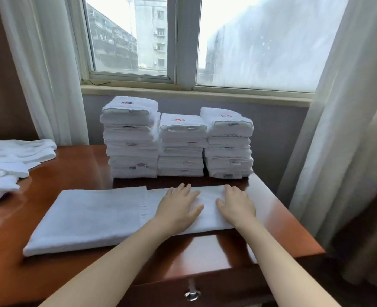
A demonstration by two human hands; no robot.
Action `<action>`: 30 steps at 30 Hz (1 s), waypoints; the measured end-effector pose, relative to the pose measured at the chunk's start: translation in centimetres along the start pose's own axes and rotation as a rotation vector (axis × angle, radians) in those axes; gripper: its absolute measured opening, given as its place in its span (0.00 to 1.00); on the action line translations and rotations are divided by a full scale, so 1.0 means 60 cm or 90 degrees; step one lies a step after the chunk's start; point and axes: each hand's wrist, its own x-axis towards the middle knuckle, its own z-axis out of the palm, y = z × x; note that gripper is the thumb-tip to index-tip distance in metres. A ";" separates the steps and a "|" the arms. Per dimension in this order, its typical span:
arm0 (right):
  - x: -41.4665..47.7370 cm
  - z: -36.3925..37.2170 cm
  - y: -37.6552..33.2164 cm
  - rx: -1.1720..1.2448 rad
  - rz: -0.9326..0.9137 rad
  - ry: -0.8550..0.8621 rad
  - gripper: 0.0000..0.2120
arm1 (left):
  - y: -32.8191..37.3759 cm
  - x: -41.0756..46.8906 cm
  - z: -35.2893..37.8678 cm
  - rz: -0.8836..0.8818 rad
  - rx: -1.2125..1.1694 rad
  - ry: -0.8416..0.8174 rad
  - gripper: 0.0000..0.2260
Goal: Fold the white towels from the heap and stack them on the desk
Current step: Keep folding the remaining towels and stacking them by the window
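Drawer handle [192,294]: nearest of all, below and between the two wrists, in the front face of the worktop [271,209]
Towel [90,216]: white, already doubled into a long flat band, lying on the worktop under both hands and away to their left; long axis left to right, a little skewed, left end closer to the front edge
Left hand [179,204]: flat and outstretched, palm down on the right-hand part of the towel, gripping nothing
Right hand [236,202]: likewise flat and unclenched, palm down at the towel's right end, just beside the left hand with a strip of cloth between
Key relation: most of the band stretching off to the left of the left hand; free left end well apart from both, nearer the left hand
Step, as a judgement: smoothing the right end ahead of a crosswise fold, not yet made
Look of the cloth: thick terry, woven border stripe just left of the left hand, edges fairly square
Stacks [182,145]: three piles of folded white towels just beyond both hands, side by side, red marks on top, leftmost tallest
Heap [8,165]: unfolded white towels far to the left of the left hand
Window [183,41]: behind the stacks, curtains [41,74] either side
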 end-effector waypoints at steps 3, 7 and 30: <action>0.007 -0.006 0.013 -0.030 0.038 -0.026 0.29 | 0.022 0.011 0.028 0.025 0.029 -0.035 0.26; 0.021 -0.013 0.007 0.009 0.069 -0.062 0.29 | 0.020 0.012 0.044 0.025 0.044 -0.034 0.26; 0.009 -0.094 -0.277 0.727 -0.177 -0.166 0.25 | -0.114 -0.054 -0.226 -0.303 -0.752 0.064 0.25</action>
